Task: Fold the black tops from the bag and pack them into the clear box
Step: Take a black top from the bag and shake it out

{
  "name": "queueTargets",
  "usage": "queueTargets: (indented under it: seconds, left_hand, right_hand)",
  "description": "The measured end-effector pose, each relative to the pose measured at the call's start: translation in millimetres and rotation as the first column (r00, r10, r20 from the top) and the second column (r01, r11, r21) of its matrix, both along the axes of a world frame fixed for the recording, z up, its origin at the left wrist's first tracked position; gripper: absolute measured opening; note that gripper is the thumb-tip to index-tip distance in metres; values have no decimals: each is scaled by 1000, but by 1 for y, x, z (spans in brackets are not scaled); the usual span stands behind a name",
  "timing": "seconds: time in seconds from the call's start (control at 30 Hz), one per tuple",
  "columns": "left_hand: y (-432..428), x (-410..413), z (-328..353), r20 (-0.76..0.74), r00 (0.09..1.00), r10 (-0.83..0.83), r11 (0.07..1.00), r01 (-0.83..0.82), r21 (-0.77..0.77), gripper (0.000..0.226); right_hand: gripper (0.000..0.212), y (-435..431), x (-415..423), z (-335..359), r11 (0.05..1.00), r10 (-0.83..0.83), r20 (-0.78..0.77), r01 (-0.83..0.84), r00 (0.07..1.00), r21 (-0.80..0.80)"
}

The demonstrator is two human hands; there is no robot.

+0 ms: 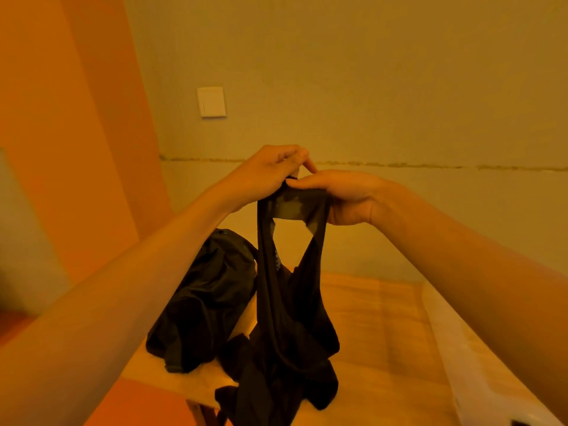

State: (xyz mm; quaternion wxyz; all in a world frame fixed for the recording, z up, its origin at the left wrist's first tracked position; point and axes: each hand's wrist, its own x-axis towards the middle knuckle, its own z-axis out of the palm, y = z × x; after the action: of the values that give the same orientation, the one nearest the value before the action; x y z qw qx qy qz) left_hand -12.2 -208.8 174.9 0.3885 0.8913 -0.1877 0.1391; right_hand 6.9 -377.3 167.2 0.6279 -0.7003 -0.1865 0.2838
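While left hand (270, 172) and right hand (349, 198) pinch top (295, 318), bag (209, 296) slumps

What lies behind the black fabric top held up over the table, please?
A crumpled black bag sits on the light wooden table behind the black fabric top. The top hides the bag's lower right edge; its contents cannot be seen.

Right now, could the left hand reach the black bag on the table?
Probably yes, but not yet: the left hand holds the black top together with the right hand. The bag lies just below its forearm, nothing between.
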Motion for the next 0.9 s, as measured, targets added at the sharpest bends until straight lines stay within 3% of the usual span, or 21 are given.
queueTargets:
  seconds: [0.13, 0.23, 0.3, 0.37, 0.43, 0.47, 0.53, 0.63, 0.7, 0.77, 0.83, 0.9]
  left_hand:
    - [-2, -7, -40, 10, 977, 211, 978, -211, -4, 58]
    - [-10, -34, -100, 170, 855, 489, 871, -488, -54, 70]
    - [-24, -50, -136, 134, 802, 581, 804, -592, 53, 71]
    - [-36, -49, -161, -34, 782, 622, 773, -607, 184, 74]
    - [-40, -42, -168, -236, 767, 597, 802, -580, 142, 66]
    - [-38, -38, -167, -268, 773, 576, 816, -564, 128, 56]
    - [-31, -35, -156, -171, 784, 596, 799, -559, 221, 39]
    - [-18, -34, -127, -56, 755, 654, 723, -600, 343, 39]
    - [-19, -33, -111, -214, 793, 570, 813, -506, 287, 51]
    - [-32, -38, -105, -560, 767, 313, 929, -371, 12, 80]
    - [-45, -39, -109, -768, 638, 52, 912, -344, -225, 104]
    - [-56, -35, -119, -838, 520, -163, 852, -354, -386, 108]
  right_hand:
    - [14, -5, 1, 1, 979, -147, -117, 162, 982, 126]
    - [14, -6, 4, 2, 888, -266, -179, 313, 947, 336]
    - [18, -8, 6, 6, 834, -315, -162, 354, 935, 423]
    - [19, -9, 7, 13, 810, -345, -108, 354, 933, 467]
    - [25, -11, 6, 22, 794, -377, -53, 351, 925, 496]
    - [30, -14, 6, 26, 784, -398, -26, 355, 917, 509]
    - [37, -24, 5, 35, 761, -472, 41, 384, 881, 524]
    - [33, -42, 2, 43, 706, -608, 124, 462, 785, 538]
    - [18, -52, 0, 45, 685, -637, 146, 469, 757, 558]
    - [8, -56, -4, 44, 686, -626, 142, 454, 767, 568]
    - [8, -57, -8, 42, 694, -616, 142, 448, 775, 564]
    - [11, -59, -12, 40, 703, -598, 141, 432, 789, 566]
